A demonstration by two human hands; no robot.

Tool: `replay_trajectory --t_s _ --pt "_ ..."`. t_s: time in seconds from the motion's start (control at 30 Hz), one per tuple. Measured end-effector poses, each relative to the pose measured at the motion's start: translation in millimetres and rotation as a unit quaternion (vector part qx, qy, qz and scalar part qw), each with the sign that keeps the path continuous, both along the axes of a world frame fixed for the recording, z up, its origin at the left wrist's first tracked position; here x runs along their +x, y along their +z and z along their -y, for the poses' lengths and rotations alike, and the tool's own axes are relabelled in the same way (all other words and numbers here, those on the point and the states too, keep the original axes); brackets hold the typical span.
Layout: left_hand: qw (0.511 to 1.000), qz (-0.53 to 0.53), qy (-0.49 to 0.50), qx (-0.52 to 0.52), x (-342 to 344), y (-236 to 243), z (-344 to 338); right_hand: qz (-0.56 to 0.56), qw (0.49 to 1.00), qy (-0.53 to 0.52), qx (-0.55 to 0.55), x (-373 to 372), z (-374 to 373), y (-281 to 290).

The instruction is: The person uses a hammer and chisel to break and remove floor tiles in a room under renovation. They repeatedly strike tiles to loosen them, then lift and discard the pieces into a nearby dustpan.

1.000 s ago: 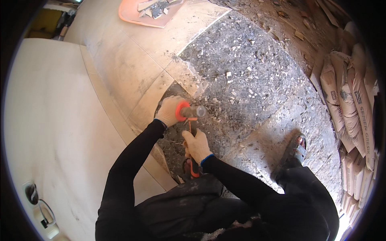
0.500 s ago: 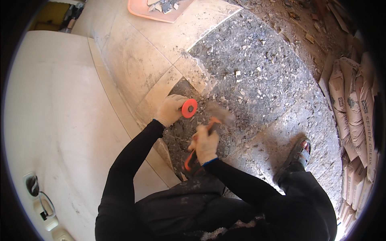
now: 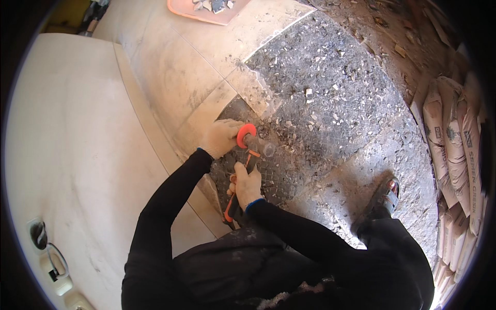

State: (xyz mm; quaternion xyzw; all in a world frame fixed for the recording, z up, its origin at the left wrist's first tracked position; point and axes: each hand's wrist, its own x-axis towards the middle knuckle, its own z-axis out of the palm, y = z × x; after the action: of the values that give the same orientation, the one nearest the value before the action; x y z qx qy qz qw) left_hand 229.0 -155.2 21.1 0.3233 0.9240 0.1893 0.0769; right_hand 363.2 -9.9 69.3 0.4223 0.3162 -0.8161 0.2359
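Observation:
My left hand [image 3: 221, 137], in a pale work glove, grips a chisel with a round orange hand guard [image 3: 246, 135]; its tip points down at the edge of a beige floor tile [image 3: 206, 108]. Just below it my right hand [image 3: 248, 183], also gloved, holds a hammer with an orange and black handle [image 3: 231, 205]. The hammer head [image 3: 263, 147] is blurred right beside the chisel's guard. Both hands work over bare grey mortar [image 3: 330, 103] strewn with tile chips.
A beige wall [image 3: 72, 155] with a socket [image 3: 49, 253] rises at the left. An orange tray of rubble [image 3: 206, 8] lies at the top. Stacked paper sacks [image 3: 460, 134] line the right side. My sandalled foot [image 3: 385, 199] rests on the mortar at the lower right.
The hammer has swung: it drew back a little from the chisel half a second ago and now its head is at the chisel's end again. The left hand has kept its place.

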Motion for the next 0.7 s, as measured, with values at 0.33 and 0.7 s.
replay_trajectory --t_s 0.33,0.7 --pt "1.000 -0.017 0.002 -0.012 3 -12 7 -0.122 0.965 -0.167 0.163 1 -15 10" --pt "0.999 -0.026 -0.011 -0.018 1 -2 -3 -0.064 0.974 -0.215 0.017 -19 -54 11"
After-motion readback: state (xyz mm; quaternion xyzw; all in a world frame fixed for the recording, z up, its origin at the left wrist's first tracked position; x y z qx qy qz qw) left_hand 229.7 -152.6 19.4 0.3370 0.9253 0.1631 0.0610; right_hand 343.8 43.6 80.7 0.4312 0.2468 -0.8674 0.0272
